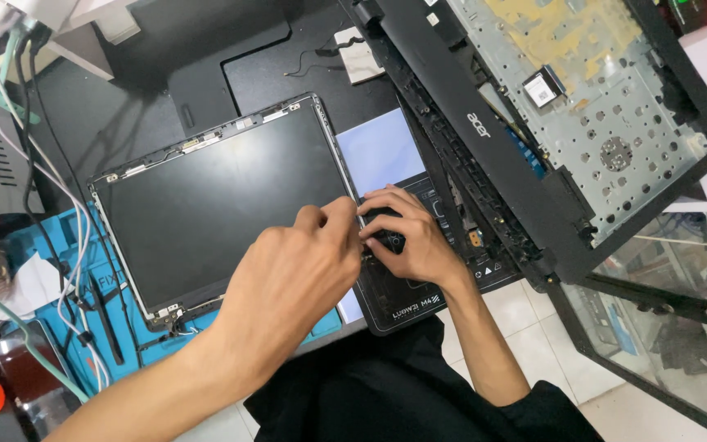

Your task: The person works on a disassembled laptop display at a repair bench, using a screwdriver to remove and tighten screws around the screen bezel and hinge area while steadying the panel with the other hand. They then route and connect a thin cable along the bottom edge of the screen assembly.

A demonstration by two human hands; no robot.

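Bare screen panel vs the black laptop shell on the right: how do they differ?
The screen panel lies flat, face up; the laptop shell stands tilted. The screen panel shows a plain dark face; the laptop shell shows perforated metal inside. Both hands, left hand and right hand, work at the panel's edge.

The counter [206, 74] has a dark surface under even, diffuse light. A blue mat [42, 245] covers its near left portion. White and green cables [10, 106] run down the left side. The floor [525, 319] below consists of pale square tiles. A glass panel in a black frame [656, 327] stands at lower right.
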